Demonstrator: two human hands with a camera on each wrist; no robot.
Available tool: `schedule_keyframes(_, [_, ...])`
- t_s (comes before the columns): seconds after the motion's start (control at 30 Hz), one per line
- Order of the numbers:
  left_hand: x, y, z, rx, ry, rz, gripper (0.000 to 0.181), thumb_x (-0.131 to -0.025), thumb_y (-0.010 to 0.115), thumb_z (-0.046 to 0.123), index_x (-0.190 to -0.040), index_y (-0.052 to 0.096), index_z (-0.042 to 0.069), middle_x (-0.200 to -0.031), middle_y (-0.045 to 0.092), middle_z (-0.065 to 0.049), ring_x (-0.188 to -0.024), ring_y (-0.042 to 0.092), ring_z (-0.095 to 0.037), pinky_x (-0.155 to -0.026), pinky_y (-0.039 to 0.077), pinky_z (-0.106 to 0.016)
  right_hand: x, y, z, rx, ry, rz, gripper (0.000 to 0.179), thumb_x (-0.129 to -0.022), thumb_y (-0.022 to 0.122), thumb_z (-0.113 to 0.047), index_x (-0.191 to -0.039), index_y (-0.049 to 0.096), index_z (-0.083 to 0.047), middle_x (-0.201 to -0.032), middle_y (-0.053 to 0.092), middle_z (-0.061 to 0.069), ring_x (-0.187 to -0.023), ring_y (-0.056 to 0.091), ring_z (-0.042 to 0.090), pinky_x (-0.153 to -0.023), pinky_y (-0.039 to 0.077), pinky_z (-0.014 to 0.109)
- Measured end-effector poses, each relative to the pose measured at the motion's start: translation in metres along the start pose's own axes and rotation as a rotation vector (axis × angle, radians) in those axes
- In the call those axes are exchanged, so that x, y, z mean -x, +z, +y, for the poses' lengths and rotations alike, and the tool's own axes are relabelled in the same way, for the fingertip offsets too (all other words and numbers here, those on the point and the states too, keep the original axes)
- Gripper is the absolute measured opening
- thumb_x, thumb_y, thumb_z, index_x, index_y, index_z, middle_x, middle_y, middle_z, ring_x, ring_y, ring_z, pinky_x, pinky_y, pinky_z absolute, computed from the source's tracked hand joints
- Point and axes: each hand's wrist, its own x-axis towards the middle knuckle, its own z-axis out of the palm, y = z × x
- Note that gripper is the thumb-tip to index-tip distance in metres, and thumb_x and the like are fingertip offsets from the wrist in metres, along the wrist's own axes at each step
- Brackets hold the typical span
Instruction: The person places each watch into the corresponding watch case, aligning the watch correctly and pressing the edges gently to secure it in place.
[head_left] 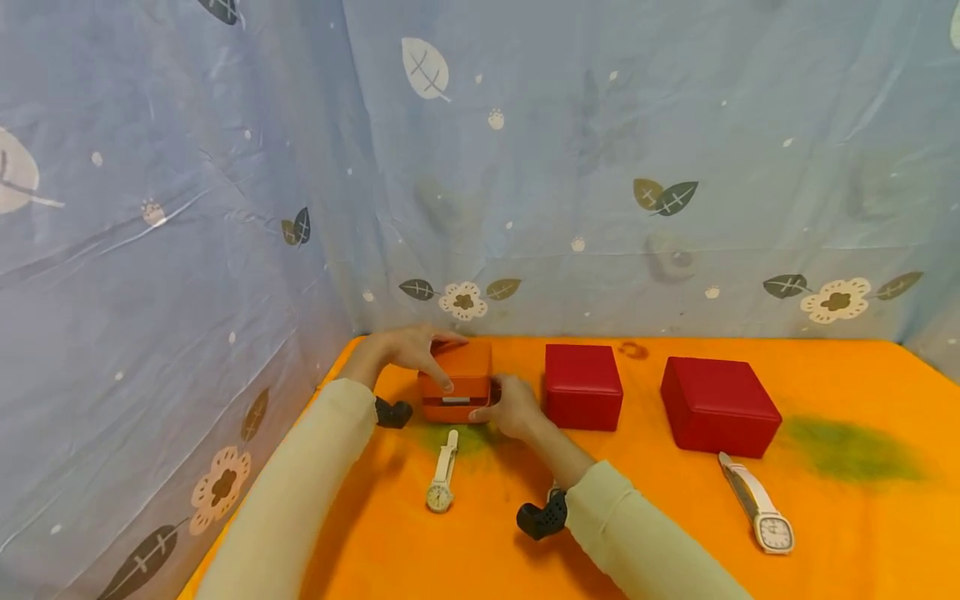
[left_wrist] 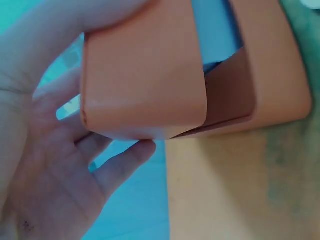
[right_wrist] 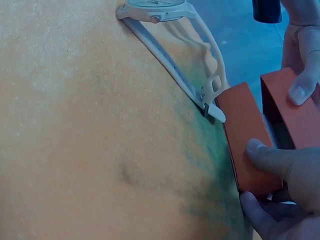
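Note:
An orange watch box stands at the table's far left with its lid partly raised. My left hand grips the lid from above and the side, thumb on the front face. The lower right corner of the base is pinched by my right hand, its thumb on the front. Through the gap a pale insert shows; the rest of the inside is hidden. Just in front of the box lies a white-strapped watch, its strap end close to the base in the right wrist view.
Two red boxes stand closed to the right. A white watch lies before the farther one. Part of another watch shows beside my right wrist. Patterned curtains border the orange tablecloth at back and left.

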Motion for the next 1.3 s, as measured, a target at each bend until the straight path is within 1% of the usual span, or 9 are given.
schedule_keyframes(0.13, [-0.003, -0.003, -0.007, 0.044, 0.023, -0.028, 0.089, -0.071, 0.084, 0.038, -0.147, 0.041, 0.025, -0.155, 0.037, -0.003, -0.138, 0.039, -0.024, -0.113, 0.034, -0.045, 0.002, 0.003, -0.001, -0.011, 0.027, -0.01, 0.051, -0.075, 0.083, -0.023, -0.118, 0.067, -0.002, -0.111, 0.069, 0.012, -0.096, 0.057, 0.025, -0.095, 0.049, 0.039])
schedule_keyframes(0.23, [-0.006, -0.005, -0.01, 0.09, 0.042, -0.039, 0.086, -0.073, 0.082, 0.036, -0.147, 0.041, 0.023, -0.155, 0.036, -0.004, -0.143, 0.034, -0.024, -0.117, 0.03, -0.045, 0.003, 0.002, -0.001, -0.009, 0.03, -0.007, 0.049, -0.075, 0.083, -0.023, -0.117, 0.069, -0.003, -0.109, 0.071, 0.012, -0.094, 0.057, 0.024, -0.092, 0.05, 0.038])
schedule_keyframes(0.4, [-0.009, -0.009, -0.011, 0.244, 0.061, -0.045, 0.082, -0.078, 0.08, 0.025, -0.148, 0.038, 0.026, -0.154, 0.039, -0.005, -0.145, 0.032, -0.022, -0.118, 0.028, -0.045, 0.001, -0.002, -0.002, 0.004, 0.027, 0.011, 0.047, -0.075, 0.083, -0.025, -0.117, 0.07, -0.006, -0.109, 0.071, 0.011, -0.093, 0.057, 0.024, -0.083, 0.05, 0.034])
schedule_keyframes(0.5, [-0.012, -0.01, -0.012, 0.314, 0.058, -0.057, 0.079, -0.08, 0.078, 0.023, -0.148, 0.038, 0.026, -0.154, 0.038, -0.005, -0.144, 0.032, -0.023, -0.117, 0.03, -0.047, 0.001, -0.002, -0.001, 0.028, 0.01, 0.019, 0.043, -0.075, 0.083, -0.025, -0.112, 0.072, -0.007, -0.104, 0.073, 0.009, -0.089, 0.057, 0.023, -0.079, 0.05, 0.031])
schedule_keyframes(0.7, [-0.013, -0.007, -0.02, 0.376, 0.006, -0.029, 0.069, -0.081, 0.078, 0.026, -0.142, 0.047, 0.019, -0.151, 0.042, -0.003, -0.144, 0.032, -0.024, -0.117, 0.029, -0.045, 0.004, 0.001, -0.001, 0.009, -0.008, 0.002, 0.037, -0.073, 0.084, -0.023, -0.105, 0.074, -0.007, -0.092, 0.073, 0.008, -0.08, 0.056, 0.02, -0.071, 0.047, 0.026])
schedule_keyframes(0.8, [-0.013, -0.007, -0.023, 0.416, 0.018, 0.001, 0.059, -0.081, 0.077, 0.024, -0.135, 0.054, 0.017, -0.149, 0.044, -0.004, -0.143, 0.034, -0.024, -0.118, 0.026, -0.046, 0.004, 0.001, -0.002, 0.002, -0.006, 0.004, 0.036, -0.073, 0.084, -0.022, -0.104, 0.074, -0.006, -0.089, 0.073, 0.007, -0.077, 0.054, 0.019, -0.068, 0.045, 0.025])
schedule_keyframes(0.97, [-0.015, -0.008, -0.026, 0.462, 0.033, 0.025, 0.049, -0.083, 0.074, 0.025, -0.129, 0.06, 0.018, -0.146, 0.047, -0.004, -0.14, 0.037, -0.025, -0.119, 0.024, -0.049, 0.004, -0.002, -0.004, -0.015, 0.017, 0.0, 0.043, -0.074, 0.084, -0.023, -0.11, 0.072, -0.003, -0.095, 0.073, 0.009, -0.082, 0.056, 0.02, -0.073, 0.049, 0.028])
schedule_keyframes(1.13, [-0.016, -0.008, -0.027, 0.481, 0.042, 0.035, 0.047, -0.083, 0.073, 0.027, -0.129, 0.062, 0.021, -0.144, 0.05, 0.0, -0.137, 0.041, -0.023, -0.117, 0.028, -0.048, 0.003, -0.003, -0.004, -0.004, 0.021, 0.012, 0.045, -0.074, 0.084, -0.023, -0.111, 0.071, -0.002, -0.098, 0.073, 0.01, -0.083, 0.056, 0.02, -0.074, 0.049, 0.029])
schedule_keyframes(1.3, [-0.016, -0.008, -0.027, 0.51, 0.0, 0.029, 0.046, -0.083, 0.074, 0.029, -0.128, 0.064, 0.023, -0.14, 0.054, 0.001, -0.13, 0.049, -0.022, -0.113, 0.035, -0.044, 0.005, -0.004, -0.002, -0.003, 0.006, -0.009, 0.04, -0.074, 0.084, -0.023, -0.107, 0.073, -0.004, -0.092, 0.072, 0.009, -0.078, 0.054, 0.019, -0.067, 0.045, 0.025])
